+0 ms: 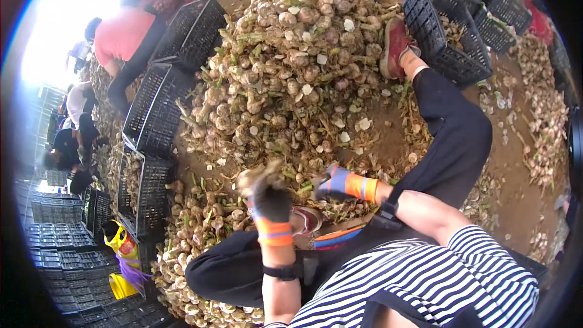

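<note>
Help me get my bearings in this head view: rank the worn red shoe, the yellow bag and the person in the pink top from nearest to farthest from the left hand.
Measured from the left hand:
1. Yellow bag, lower left beside the black crates.
2. Worn red shoe, upper right, at the edge of the garlic pile.
3. Person in the pink top, upper left, bent over a crate.

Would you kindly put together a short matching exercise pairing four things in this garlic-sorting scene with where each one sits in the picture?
Things:
1. left hand
2. right hand
3. red shoe
4. yellow bag

Places:
A. resting on the upper right slope of the garlic pile, beside a black crate
B. lower left, next to the stacked black crates
C. raised at centre, gloved, gripping a garlic bulb
D. gloved, reaching low into the garlic, to the right of the other hand

Pairs: 1-C, 2-D, 3-A, 4-B
</note>
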Available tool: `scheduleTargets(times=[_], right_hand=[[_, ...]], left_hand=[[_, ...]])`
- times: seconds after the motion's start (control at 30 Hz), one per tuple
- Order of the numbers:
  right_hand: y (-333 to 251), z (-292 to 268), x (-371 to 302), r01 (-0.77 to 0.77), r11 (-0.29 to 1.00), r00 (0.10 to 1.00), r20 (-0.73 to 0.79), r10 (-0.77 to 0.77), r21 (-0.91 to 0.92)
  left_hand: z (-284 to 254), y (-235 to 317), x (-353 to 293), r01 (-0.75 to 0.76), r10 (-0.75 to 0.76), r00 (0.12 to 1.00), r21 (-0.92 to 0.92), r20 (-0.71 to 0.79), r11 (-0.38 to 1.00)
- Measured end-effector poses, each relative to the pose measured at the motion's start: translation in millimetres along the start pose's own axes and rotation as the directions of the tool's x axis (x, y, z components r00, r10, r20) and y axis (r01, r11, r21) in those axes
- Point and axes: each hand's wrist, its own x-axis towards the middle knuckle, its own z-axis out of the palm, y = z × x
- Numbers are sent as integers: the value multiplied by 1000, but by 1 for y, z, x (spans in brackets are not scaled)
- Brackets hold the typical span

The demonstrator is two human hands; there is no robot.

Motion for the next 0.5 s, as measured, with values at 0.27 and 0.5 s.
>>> scheduleTargets(times=[0.27,0.5], right_hand=[[-83,-28,-17,-44,682,952,-177,251,730],[-84,-21,-29,-67,680,944,-175,280,730]], left_hand=[[-111,72,62,-187,176,953,-20,-245,982],[-64,-130,207,0,195,981,998,14,-68]])
